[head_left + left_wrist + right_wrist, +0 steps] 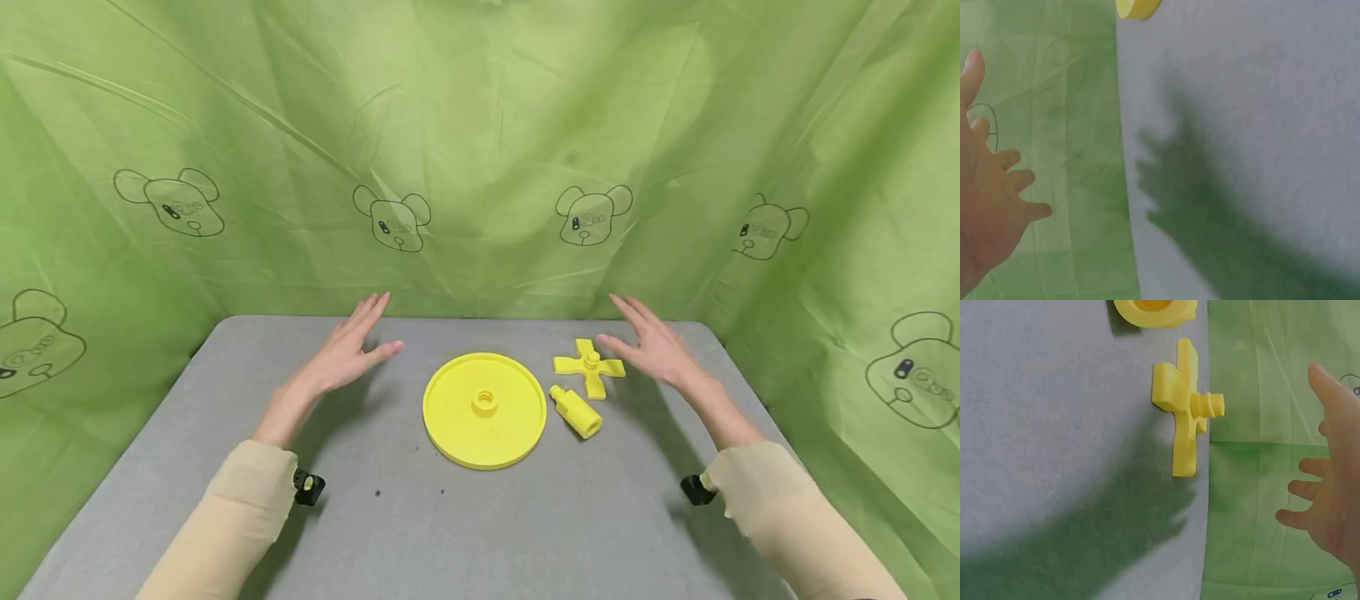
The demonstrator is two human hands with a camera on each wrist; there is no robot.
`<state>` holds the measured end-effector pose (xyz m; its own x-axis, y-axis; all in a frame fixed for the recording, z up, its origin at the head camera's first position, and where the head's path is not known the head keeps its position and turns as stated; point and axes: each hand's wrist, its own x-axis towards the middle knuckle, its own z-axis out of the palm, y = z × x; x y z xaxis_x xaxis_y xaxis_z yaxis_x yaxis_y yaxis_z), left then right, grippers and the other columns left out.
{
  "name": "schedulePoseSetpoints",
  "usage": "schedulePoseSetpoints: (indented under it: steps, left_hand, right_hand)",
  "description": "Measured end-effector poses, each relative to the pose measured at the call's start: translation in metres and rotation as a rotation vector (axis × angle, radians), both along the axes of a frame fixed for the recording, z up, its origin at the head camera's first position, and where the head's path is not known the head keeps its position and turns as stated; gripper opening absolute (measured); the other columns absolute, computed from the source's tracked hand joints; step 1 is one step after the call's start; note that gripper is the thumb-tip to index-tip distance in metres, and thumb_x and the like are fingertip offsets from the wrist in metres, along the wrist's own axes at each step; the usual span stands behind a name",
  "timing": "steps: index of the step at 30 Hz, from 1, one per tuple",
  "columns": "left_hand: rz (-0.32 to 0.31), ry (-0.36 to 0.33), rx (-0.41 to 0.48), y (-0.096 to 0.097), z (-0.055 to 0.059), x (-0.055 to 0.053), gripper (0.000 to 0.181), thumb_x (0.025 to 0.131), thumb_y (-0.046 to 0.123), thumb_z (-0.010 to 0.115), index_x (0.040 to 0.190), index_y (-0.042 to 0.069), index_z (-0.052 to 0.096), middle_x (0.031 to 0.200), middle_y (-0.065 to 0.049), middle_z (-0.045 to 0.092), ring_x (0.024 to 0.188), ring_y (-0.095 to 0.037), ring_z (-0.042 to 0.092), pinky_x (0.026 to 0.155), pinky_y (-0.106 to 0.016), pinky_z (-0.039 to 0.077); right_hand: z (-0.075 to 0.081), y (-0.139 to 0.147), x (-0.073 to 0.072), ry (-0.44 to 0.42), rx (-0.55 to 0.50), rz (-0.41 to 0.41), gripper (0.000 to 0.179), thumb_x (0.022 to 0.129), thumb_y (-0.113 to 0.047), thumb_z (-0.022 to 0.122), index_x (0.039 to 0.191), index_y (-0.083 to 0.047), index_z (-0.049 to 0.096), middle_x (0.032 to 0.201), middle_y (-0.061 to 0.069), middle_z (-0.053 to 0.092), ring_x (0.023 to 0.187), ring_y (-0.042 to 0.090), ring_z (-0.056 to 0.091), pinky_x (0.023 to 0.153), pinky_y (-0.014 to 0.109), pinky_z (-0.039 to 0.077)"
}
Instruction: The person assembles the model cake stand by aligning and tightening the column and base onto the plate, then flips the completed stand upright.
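Note:
My left hand [341, 358] hovers above the table's left side, fingers straight and holding nothing. Over the right side, my right hand [656, 346] is raised with its fingers extended, also holding nothing. Between them lies a round yellow disc [457, 425] with a raised rim and a threaded socket in its middle. To its right rests a yellow cylinder [576, 412] with a narrower threaded neck at one end and a hole in the other. Nearest the right hand is a yellow four-armed cross piece [1185, 437] with a threaded stud. In the left wrist view, only a yellow edge [1138, 7] shows.
A grey cloth-covered table [487, 542] carries the pieces. Green curtains [487, 100] printed with bear heads hang behind it and on both sides. Black wrist cameras [309, 487] sit at the sleeve cuffs. A few small dark specks mark the tabletop.

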<state>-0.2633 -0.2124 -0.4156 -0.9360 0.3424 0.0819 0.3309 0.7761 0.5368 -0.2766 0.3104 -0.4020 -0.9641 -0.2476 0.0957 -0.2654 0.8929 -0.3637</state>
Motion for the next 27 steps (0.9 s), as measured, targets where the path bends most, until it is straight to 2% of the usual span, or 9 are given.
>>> schedulePoseSetpoints:
  steps: [4, 8, 13, 16, 22, 27]
  left_hand:
    - [-0.044, -0.046, 0.053, 0.008, -0.010, 0.001, 0.091, 0.100, 0.063, 0.051, 0.164, 0.037, -0.009, 0.174, 0.002, -0.009, 0.163, -0.035, -0.003, 0.127, -0.068, -0.001]
    - [-0.075, -0.090, 0.070, 0.016, -0.017, 0.002, 0.092, 0.098, 0.065, 0.054, 0.165, 0.038, -0.004, 0.175, 0.003, -0.002, 0.163, -0.036, 0.004, 0.128, -0.067, 0.008]
    - [-0.121, -0.147, 0.060, 0.024, -0.022, 0.000, 0.093, 0.096, 0.063, 0.060, 0.167, 0.033, 0.009, 0.175, -0.003, 0.011, 0.162, -0.036, 0.012, 0.128, -0.066, 0.014]
    - [-0.158, -0.165, 0.047, 0.025, -0.024, -0.003, 0.092, 0.096, 0.058, 0.064, 0.167, 0.029, 0.014, 0.175, -0.005, 0.015, 0.162, -0.037, 0.014, 0.128, -0.065, 0.015]
    - [-0.242, -0.189, -0.007, 0.026, -0.030, -0.010, 0.091, 0.095, 0.045, 0.072, 0.166, 0.022, 0.021, 0.172, -0.017, 0.021, 0.159, -0.042, 0.020, 0.127, -0.066, 0.019]
    - [-0.304, -0.245, -0.037, 0.032, -0.030, -0.015, 0.092, 0.093, 0.044, 0.074, 0.166, 0.019, 0.023, 0.172, -0.019, 0.021, 0.159, -0.040, 0.021, 0.127, -0.064, 0.021]
  right_hand:
    - [-0.002, -0.002, 0.004, 0.000, -0.023, 0.003, 0.086, 0.100, -0.062, 0.053, 0.167, -0.035, 0.007, 0.173, 0.020, 0.012, 0.149, 0.060, 0.027, 0.107, 0.088, 0.022]
    - [-0.006, -0.003, 0.008, 0.013, -0.038, 0.004, 0.086, 0.100, -0.060, 0.056, 0.167, -0.033, 0.010, 0.172, 0.022, 0.017, 0.150, 0.057, 0.027, 0.108, 0.086, 0.025]
    - [-0.011, -0.004, 0.012, 0.025, -0.060, 0.021, 0.084, 0.100, -0.055, 0.059, 0.167, -0.030, 0.015, 0.172, 0.018, 0.022, 0.152, 0.053, 0.028, 0.113, 0.083, 0.024]
    - [-0.012, -0.008, 0.015, 0.029, -0.063, 0.028, 0.083, 0.100, -0.056, 0.059, 0.166, -0.029, 0.017, 0.171, 0.016, 0.024, 0.153, 0.051, 0.028, 0.114, 0.081, 0.024]
    - [-0.014, -0.015, 0.025, 0.027, -0.038, 0.037, 0.081, 0.099, -0.058, 0.058, 0.166, -0.028, 0.023, 0.167, 0.020, 0.033, 0.150, 0.052, 0.033, 0.111, 0.082, 0.029]
    - [-0.018, -0.022, 0.035, 0.023, -0.027, 0.060, 0.080, 0.099, -0.058, 0.060, 0.163, -0.021, 0.031, 0.159, 0.023, 0.044, 0.138, 0.047, 0.051, 0.102, 0.076, 0.045]
